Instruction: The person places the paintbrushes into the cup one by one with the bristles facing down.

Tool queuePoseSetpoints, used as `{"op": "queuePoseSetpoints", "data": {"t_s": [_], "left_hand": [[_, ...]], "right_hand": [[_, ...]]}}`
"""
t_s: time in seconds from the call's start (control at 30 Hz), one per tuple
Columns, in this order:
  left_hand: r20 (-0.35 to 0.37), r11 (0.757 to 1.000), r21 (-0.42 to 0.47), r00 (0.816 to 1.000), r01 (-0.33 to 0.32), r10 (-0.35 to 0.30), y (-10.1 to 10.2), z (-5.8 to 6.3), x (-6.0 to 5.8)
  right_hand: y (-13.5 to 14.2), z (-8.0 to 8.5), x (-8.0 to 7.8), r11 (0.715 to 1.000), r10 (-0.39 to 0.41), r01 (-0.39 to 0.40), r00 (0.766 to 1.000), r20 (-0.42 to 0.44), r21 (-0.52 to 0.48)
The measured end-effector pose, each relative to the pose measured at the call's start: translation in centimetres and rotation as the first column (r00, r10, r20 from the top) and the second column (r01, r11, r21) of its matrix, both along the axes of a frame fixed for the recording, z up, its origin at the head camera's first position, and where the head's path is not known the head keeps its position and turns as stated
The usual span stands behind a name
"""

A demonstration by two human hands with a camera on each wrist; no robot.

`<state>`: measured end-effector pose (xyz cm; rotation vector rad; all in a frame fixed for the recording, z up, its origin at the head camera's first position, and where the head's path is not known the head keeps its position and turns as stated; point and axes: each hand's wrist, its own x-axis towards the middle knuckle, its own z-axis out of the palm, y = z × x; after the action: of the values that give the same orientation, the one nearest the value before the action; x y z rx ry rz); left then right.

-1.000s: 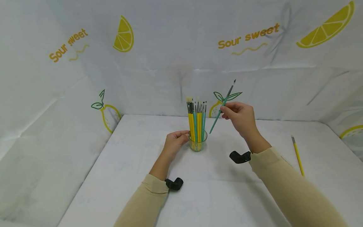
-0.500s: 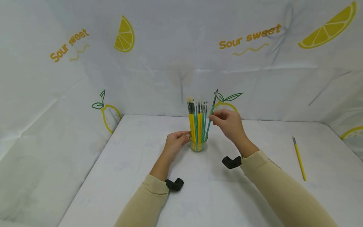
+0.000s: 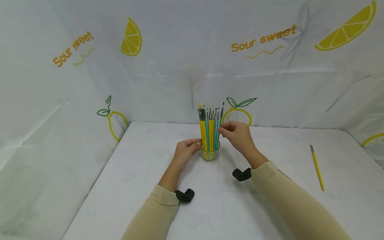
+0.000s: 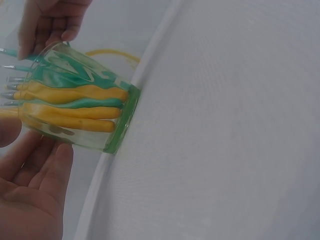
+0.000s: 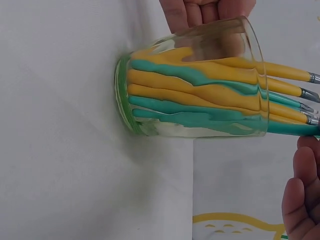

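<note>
A clear glass (image 3: 209, 156) with a greenish base stands upright on the white table, holding several yellow and teal paintbrushes (image 3: 211, 133), bristles up. My left hand (image 3: 185, 153) grips its left side near the rim, thumb in front. Between thumb and fingers, my right hand (image 3: 238, 135) pinches a teal paintbrush (image 3: 222, 114) at the glass's right side; this brush stands nearly upright, its lower end inside the glass. In the right wrist view, handle ends rest against the bottom of the glass (image 5: 122, 95), and the left fingers (image 5: 175, 12) show beyond it.
A yellow paintbrush (image 3: 317, 168) lies by itself on the right of the table (image 3: 144, 160). Behind the table hangs a white backdrop (image 3: 168, 66) printed with lemons and lettering. A black wrist camera (image 3: 241, 174) sits at the right cuff, another at the left.
My right hand has moved left and down, bringing the teal paintbrush from the air beside the glass into it. The left hand has stayed on the glass.
</note>
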<state>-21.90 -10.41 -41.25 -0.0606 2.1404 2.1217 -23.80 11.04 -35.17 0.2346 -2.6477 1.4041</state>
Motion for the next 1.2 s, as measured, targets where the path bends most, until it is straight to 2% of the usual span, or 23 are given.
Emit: {"op": "queuePoseSetpoints", "data": {"t_s": [0.43, 0.83, 1.2], "left_hand": [[-0.001, 1.000, 0.018, 1.000, -0.002, 0.002, 0.1, -0.1, -0.1], [0.004, 1.000, 0.019, 1.000, -0.001, 0.001, 0.0, 0.0, 0.0], [-0.007, 0.999, 0.035, 1.000, 0.005, -0.004, 0.1, -0.1, -0.1]], "right_hand": [[-0.5, -0.8, 0.2, 0.996, -0.013, 0.018, 0.999, -0.046, 0.092], [-0.5, -1.3, 0.0, 0.994, -0.009, 0.006, 1.000, 0.024, 0.109], [-0.6, -1.6, -0.1, 0.993, -0.010, 0.004, 0.999, 0.052, 0.114]]}}
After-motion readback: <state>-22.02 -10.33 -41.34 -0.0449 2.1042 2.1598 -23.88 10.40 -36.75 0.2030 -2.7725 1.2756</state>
